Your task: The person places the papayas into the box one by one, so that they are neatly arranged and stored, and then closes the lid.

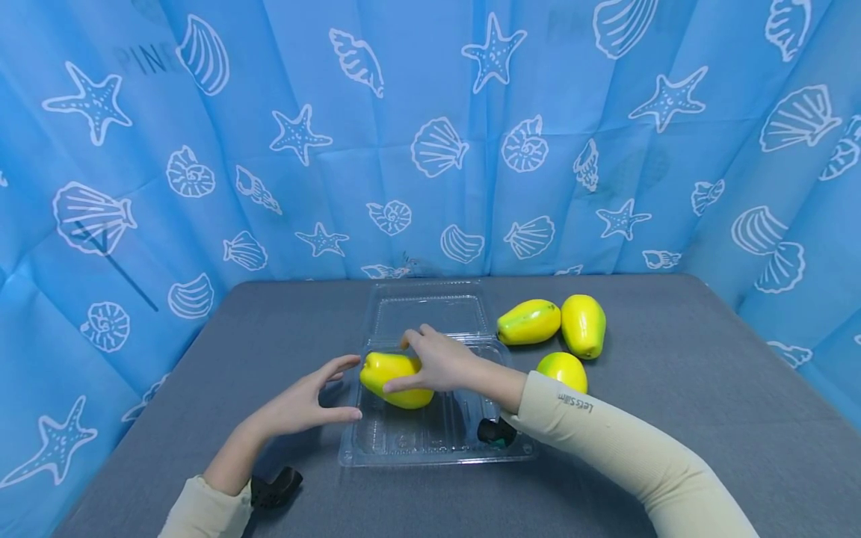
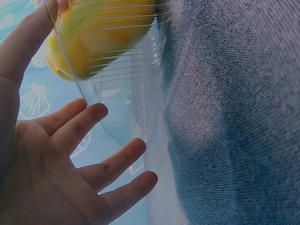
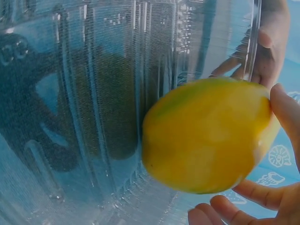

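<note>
A yellow-green papaya [image 1: 390, 372] lies tilted in the left part of a clear plastic clamshell container [image 1: 430, 454], whose lid [image 1: 430, 314] is folded back. My right hand [image 1: 442, 362] holds this papaya between thumb and fingers; the right wrist view shows the thumb on one side of the papaya [image 3: 201, 136] and fingertips at its other side. Just outside the container's left wall, my left hand [image 1: 303, 403] is spread with fingers apart. In the left wrist view the left hand [image 2: 65, 159] is beside the clear wall, with nothing in its grasp.
To the right of the container lie three more papayas: one at the back [image 1: 529, 323], one beside it [image 1: 583, 326] and one nearer [image 1: 563, 370], partly hidden by the right sleeve. A grey cloth covers the table [image 1: 673, 359]. Behind it hangs a blue seashell curtain [image 1: 430, 194].
</note>
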Action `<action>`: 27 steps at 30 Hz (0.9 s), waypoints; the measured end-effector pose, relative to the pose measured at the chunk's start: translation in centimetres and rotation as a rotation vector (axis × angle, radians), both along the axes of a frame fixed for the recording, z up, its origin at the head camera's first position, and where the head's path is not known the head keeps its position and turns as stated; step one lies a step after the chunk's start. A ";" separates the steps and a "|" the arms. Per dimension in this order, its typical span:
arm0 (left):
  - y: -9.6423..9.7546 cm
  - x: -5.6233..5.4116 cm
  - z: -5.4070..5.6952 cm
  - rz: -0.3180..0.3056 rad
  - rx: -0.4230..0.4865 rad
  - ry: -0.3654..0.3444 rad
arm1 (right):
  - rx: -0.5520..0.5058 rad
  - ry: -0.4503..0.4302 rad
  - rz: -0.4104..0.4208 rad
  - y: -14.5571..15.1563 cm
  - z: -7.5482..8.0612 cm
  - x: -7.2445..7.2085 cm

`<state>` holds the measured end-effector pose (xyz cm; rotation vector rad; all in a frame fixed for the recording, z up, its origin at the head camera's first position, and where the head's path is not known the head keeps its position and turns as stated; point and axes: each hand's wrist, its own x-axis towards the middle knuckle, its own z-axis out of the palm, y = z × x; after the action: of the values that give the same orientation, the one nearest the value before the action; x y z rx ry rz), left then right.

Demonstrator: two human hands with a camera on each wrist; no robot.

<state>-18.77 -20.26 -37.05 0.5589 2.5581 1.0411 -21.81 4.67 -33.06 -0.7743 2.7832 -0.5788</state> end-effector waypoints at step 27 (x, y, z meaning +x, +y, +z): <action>-0.1 0.0 0.1 -0.007 0.003 0.008 | -0.127 0.016 0.063 5.6 3.7 0.5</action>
<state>-18.74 -20.31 -37.00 0.5738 2.5599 1.0425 -21.35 10.26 -29.36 -0.8920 2.7469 -0.7472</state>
